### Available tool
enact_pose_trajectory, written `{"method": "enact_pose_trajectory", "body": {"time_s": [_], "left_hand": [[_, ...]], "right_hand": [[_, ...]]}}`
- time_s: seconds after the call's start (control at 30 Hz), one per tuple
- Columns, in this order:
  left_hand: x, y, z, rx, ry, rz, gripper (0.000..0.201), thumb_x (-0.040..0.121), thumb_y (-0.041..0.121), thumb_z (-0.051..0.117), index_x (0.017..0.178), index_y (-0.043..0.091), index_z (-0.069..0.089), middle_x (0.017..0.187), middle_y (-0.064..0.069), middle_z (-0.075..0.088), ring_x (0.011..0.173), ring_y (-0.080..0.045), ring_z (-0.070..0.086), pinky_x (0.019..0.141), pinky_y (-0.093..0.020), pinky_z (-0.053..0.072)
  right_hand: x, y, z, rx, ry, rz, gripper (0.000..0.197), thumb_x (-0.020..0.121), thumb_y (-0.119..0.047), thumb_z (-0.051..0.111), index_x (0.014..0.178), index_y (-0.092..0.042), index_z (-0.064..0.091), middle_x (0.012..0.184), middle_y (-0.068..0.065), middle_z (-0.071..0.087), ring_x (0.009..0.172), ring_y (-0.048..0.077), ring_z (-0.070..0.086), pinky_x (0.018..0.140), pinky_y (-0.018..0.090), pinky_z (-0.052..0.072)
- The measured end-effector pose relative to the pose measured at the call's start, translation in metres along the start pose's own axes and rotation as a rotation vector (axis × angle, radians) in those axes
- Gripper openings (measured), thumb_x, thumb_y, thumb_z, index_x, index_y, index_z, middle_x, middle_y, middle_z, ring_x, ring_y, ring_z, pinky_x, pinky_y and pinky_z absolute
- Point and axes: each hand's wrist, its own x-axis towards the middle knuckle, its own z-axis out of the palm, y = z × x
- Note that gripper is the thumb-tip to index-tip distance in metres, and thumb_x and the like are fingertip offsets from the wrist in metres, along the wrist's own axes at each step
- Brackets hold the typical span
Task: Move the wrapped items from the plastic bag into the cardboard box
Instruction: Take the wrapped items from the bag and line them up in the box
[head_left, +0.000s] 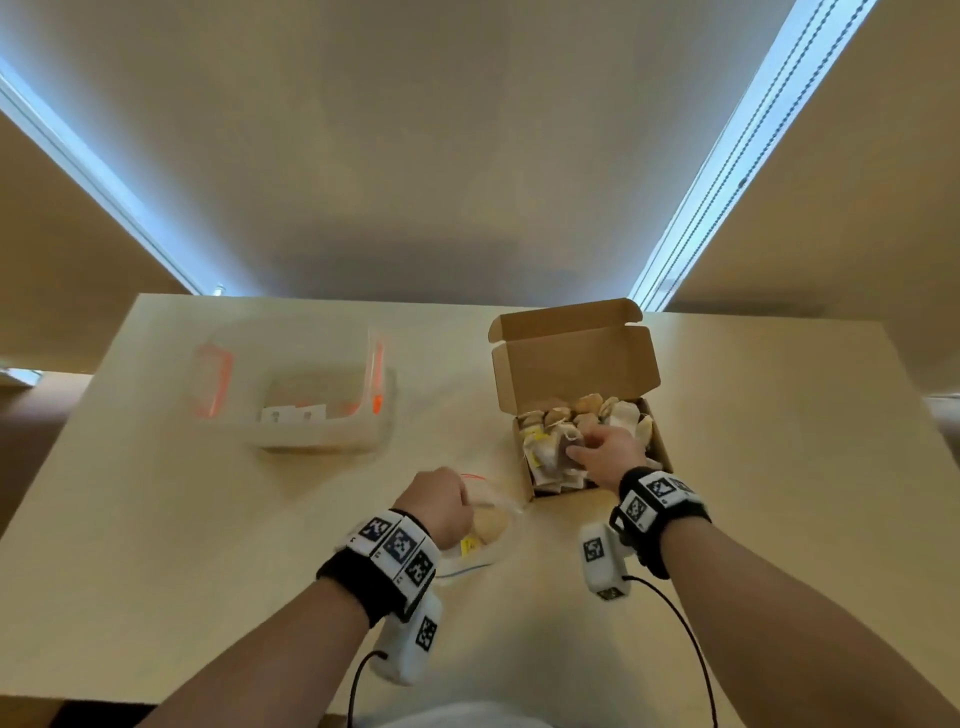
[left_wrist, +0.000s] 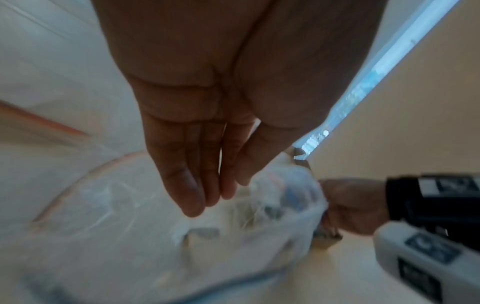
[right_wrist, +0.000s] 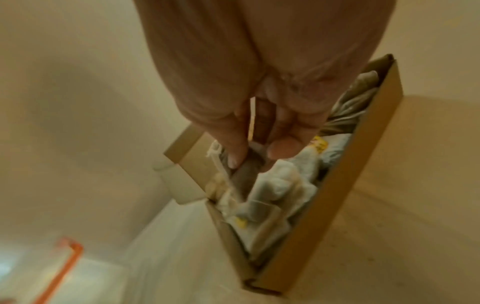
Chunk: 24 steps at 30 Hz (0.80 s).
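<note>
right hand (right_wrist: 262, 131) pinching wrapped item (right_wrist: 245, 174), hidden overhead.

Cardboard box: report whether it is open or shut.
Open: the cardboard box has its lid flap standing up at the back, with wrapped items exposed inside.

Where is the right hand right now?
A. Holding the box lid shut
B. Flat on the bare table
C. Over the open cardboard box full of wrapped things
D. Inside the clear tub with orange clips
C. The right hand is over the open cardboard box, its fingers pinching one of the wrapped items there, and the box lid stands open behind it.
</note>
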Motion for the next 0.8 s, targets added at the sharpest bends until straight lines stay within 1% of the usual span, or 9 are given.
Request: {"method": "enact_pose_trajectory", "body": {"time_s": [0.1,0.2,0.3,0.37,0.43,0.57,0.63,0.73,0.8], "left_hand": [[0.01,0.001,0.022,0.184,-0.072,-0.01,0.028,0.094,0.008,0.049,0.112,0.007,0.07,0.115,-0.013,0.069,0.103,-0.028,0.065,0.084,-0.031,0.051],[0.024,0.002,0.043,0.242,-0.143,0.031,0.048,0.095,0.007,0.051,0.142,0.014,0.049,0.144,-0.013,0.05,0.127,-0.029,0.052,0.106,-0.033,0.042],[0.033,0.009,0.051,0.394,-0.144,0.09,0.039,0.094,0.015,0.055,0.133,0.012,0.056,0.136,-0.011,0.058,0.12,-0.028,0.057,0.101,-0.033,0.046],[0.038,0.013,0.057,0.438,-0.131,0.106,0.033,0.091,0.022,0.057,0.123,0.015,0.061,0.124,-0.007,0.064,0.108,-0.028,0.064,0.088,-0.033,0.05],[0.047,0.012,0.069,0.507,-0.118,0.126,0.03,0.092,0.022,0.054,0.121,0.016,0.058,0.123,-0.006,0.062,0.103,-0.028,0.064,0.085,-0.035,0.053],[0.061,0.016,0.078,0.577,-0.039,0.172,0.03,0.094,0.022,0.041,0.121,0.016,0.051,0.12,-0.008,0.061,0.1,-0.028,0.064,0.083,-0.039,0.054],[0.066,0.012,0.083,0.577,-0.039,0.175,0.031,0.095,0.023,0.041,0.123,0.016,0.052,0.12,-0.008,0.06,0.102,-0.028,0.064,0.084,-0.038,0.053],[0.063,0.005,0.077,0.483,0.006,0.14,0.029,0.089,0.036,0.042,0.111,0.03,0.06,0.113,0.004,0.069,0.091,-0.02,0.067,0.073,-0.028,0.047],[0.056,0.002,0.067,0.381,0.008,0.113,0.026,0.093,0.029,0.047,0.113,0.026,0.063,0.114,0.003,0.068,0.099,-0.02,0.066,0.079,-0.027,0.046]], "right_hand": [[0.01,0.005,0.007,-0.032,0.0,0.043,0.037,0.089,-0.024,0.072,0.124,-0.018,0.063,0.12,0.007,0.066,0.102,0.023,0.06,0.086,0.029,0.047],[0.008,0.005,0.007,-0.022,0.15,-0.016,0.03,0.087,-0.026,0.071,0.115,-0.021,0.063,0.123,0.007,0.059,0.101,0.021,0.057,0.088,0.031,0.049],[-0.018,-0.005,0.007,0.084,0.151,-0.246,0.03,0.083,-0.035,0.075,0.108,-0.022,0.063,0.104,0.001,0.063,0.088,0.014,0.059,0.073,0.021,0.047],[-0.044,-0.018,0.012,0.077,-0.091,-0.367,0.044,0.077,-0.047,0.077,0.111,-0.027,0.059,0.099,-0.005,0.062,0.083,0.013,0.062,0.067,0.019,0.047],[-0.058,-0.026,0.022,-0.057,-0.261,-0.399,0.046,0.078,-0.042,0.078,0.116,-0.028,0.056,0.097,-0.009,0.06,0.082,0.011,0.06,0.068,0.02,0.047],[-0.058,-0.026,0.033,-0.136,-0.168,-0.439,0.019,0.087,-0.009,0.062,0.1,-0.024,0.061,0.077,-0.011,0.059,0.071,0.005,0.052,0.073,0.028,0.051],[-0.06,-0.026,0.034,-0.14,-0.138,-0.457,0.017,0.087,-0.007,0.058,0.095,-0.021,0.065,0.074,-0.01,0.06,0.067,0.003,0.05,0.068,0.026,0.049],[-0.063,-0.027,0.032,-0.137,-0.1,-0.487,0.019,0.087,-0.007,0.054,0.096,-0.018,0.067,0.08,-0.005,0.061,0.072,0.007,0.051,0.065,0.019,0.045],[-0.063,-0.029,0.03,-0.129,-0.076,-0.5,0.018,0.087,-0.008,0.053,0.095,-0.018,0.067,0.08,-0.005,0.061,0.072,0.007,0.05,0.062,0.012,0.039]]}}
